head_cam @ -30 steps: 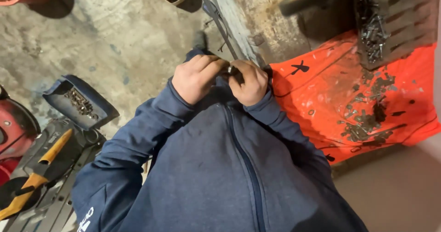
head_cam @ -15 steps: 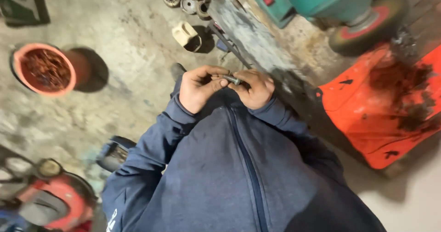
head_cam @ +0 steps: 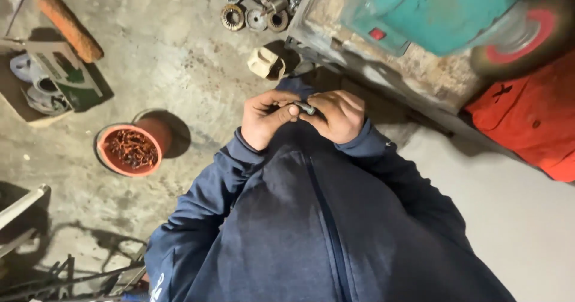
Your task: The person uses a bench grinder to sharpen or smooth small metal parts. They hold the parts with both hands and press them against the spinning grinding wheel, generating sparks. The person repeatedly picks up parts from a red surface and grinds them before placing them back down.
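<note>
Bare concrete floor (head_cam: pixel 179 68) lies open between the red bowl (head_cam: pixel 129 149) and workbench (head_cam: pixel 383 68).

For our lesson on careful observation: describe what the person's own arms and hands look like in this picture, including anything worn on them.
Both arms are covered by the long sleeves of a dark blue zip-up jacket, with ribbed cuffs at the wrists. The left sleeve bears a small white marking near the bottom edge of the picture. The left hand and right hand are bare: no gloves and no rings or watch that show.

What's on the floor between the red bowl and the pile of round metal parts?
In the head view, only bare stained concrete floor lies between the red bowl and the round metal parts.
</note>
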